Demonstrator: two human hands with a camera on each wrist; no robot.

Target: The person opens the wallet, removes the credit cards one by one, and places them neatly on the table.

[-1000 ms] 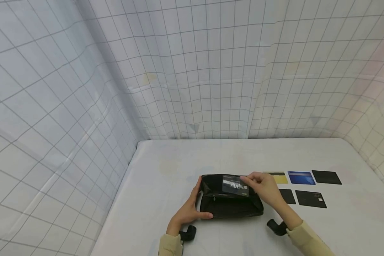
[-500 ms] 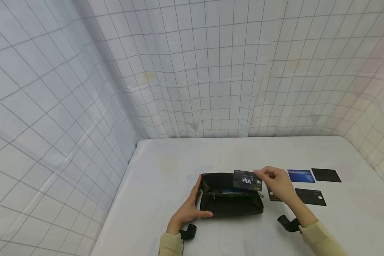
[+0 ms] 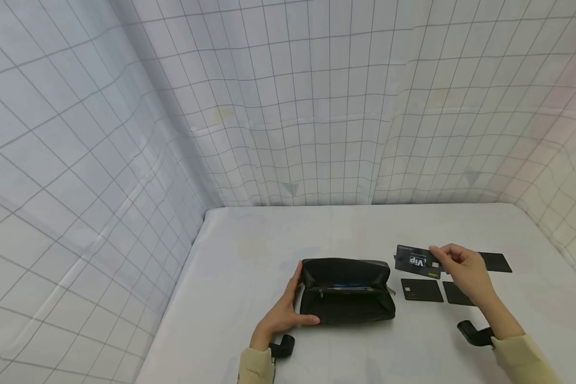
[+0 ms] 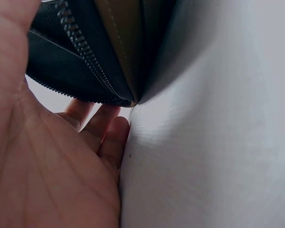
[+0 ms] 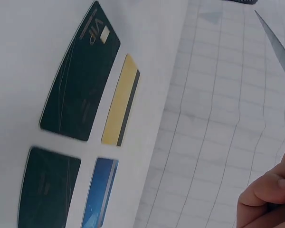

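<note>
A black zip wallet lies unzipped on the white table, its mouth spread and a blue edge showing inside. My left hand holds its left end, thumb along the front and fingers at the back. In the left wrist view, fingers of the left hand lie behind the wallet's zipper. To the right of the wallet, my right hand pinches a black VIP card by its right edge, above the laid-out cards. The right wrist view shows that card edge-on.
Two dark cards form the front row; another dark card lies at the back right. A gold card and a blue card are mostly hidden in the head view. Grid-patterned curtains surround the table.
The right hand has lifted the VIP card out of the wallet's mouth and carried it right, over the cards. The left hand and wallet have stayed in place.
</note>
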